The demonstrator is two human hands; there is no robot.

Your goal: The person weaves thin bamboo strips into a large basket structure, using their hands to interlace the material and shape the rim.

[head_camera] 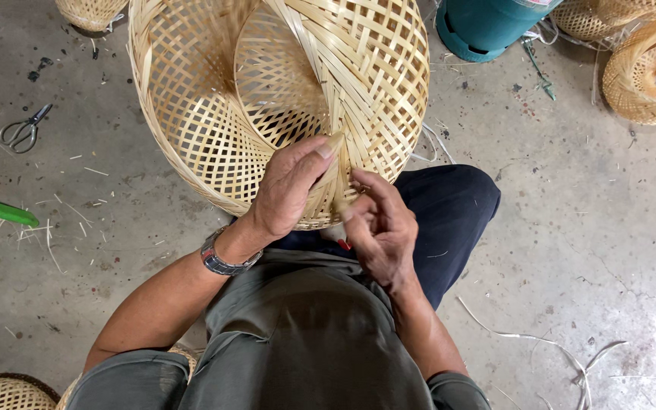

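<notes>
Here, left hand point(286, 188) pinches strip ends point(333, 144) against basket point(191, 99); right hand point(377, 224) fingers curled, pinching strip below; best keep tension even, ends bunched tight.

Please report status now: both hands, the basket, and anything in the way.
Left hand pinching a strip end on the basket. Right hand gripping strips at the rim. Basket resting against the lap. Scissors on the floor, apart; nothing blocking.

A pale, open-weave bamboo basket point(214, 99) lies tipped on its side above the lap point(449, 220), mouth facing up, loose strip ends point(335, 163) gathered at its near rim.
</notes>
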